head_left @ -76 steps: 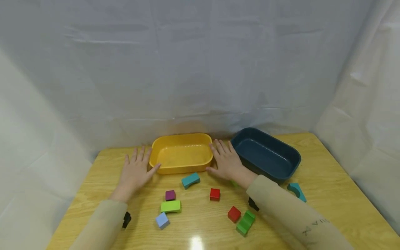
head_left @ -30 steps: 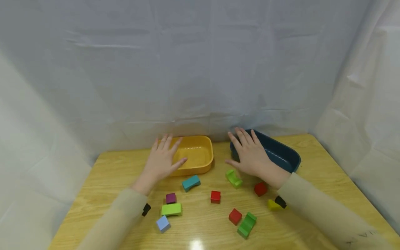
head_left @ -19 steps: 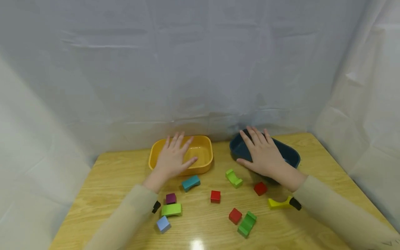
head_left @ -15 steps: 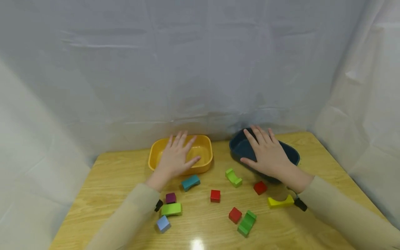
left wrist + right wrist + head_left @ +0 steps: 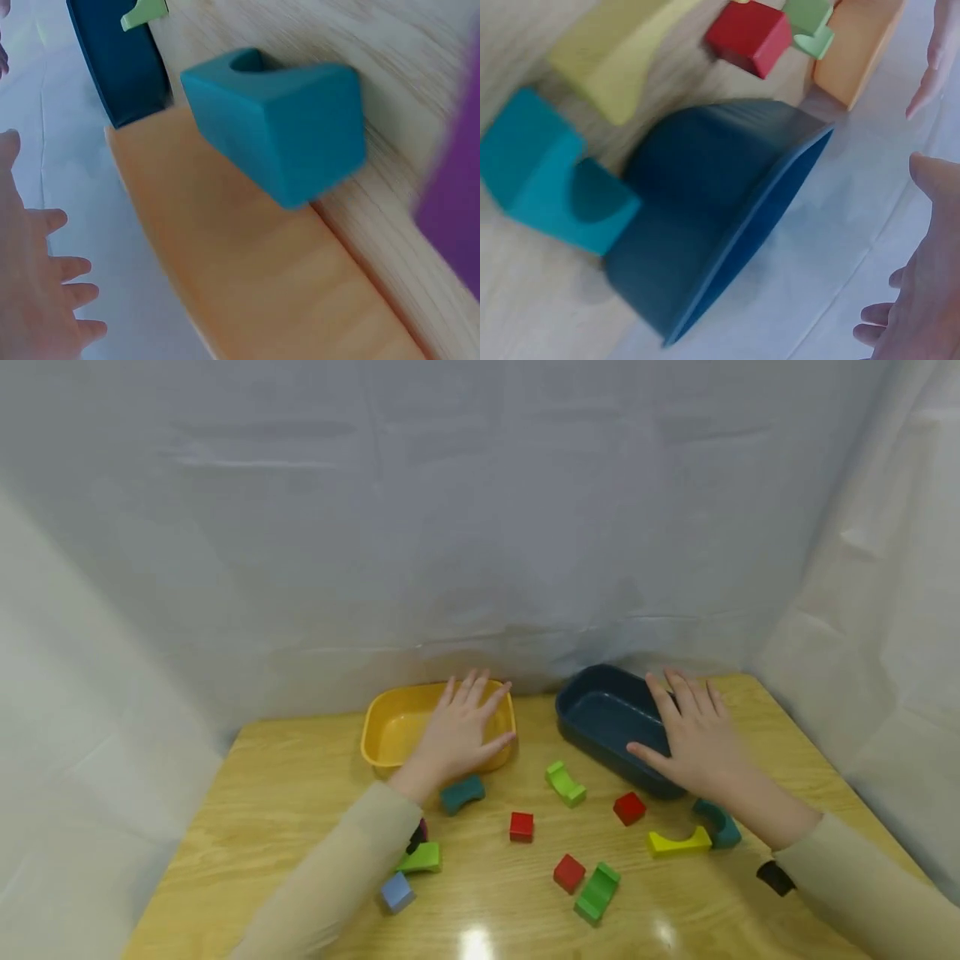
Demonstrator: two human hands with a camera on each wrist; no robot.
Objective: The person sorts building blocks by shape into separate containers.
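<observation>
My left hand (image 5: 457, 731) lies flat, fingers spread wide, over the yellow tray (image 5: 390, 735) at 11 o'clock. My right hand (image 5: 697, 743), likewise flat and holding nothing, seems to rest on the dark blue tray (image 5: 600, 714) at 1 o'clock. Coloured blocks (image 5: 521, 827) scatter across the wooden table (image 5: 262, 793) toward 6 o'clock.

2 trays (image 5: 390, 727) behind, blocks (image 5: 521, 827) scattered before them.

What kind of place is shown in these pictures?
Probably a staged recording booth rather than a home: white cloth hangs around a small wooden table that carries only a yellow tray, a dark blue tray and scattered coloured blocks.
</observation>
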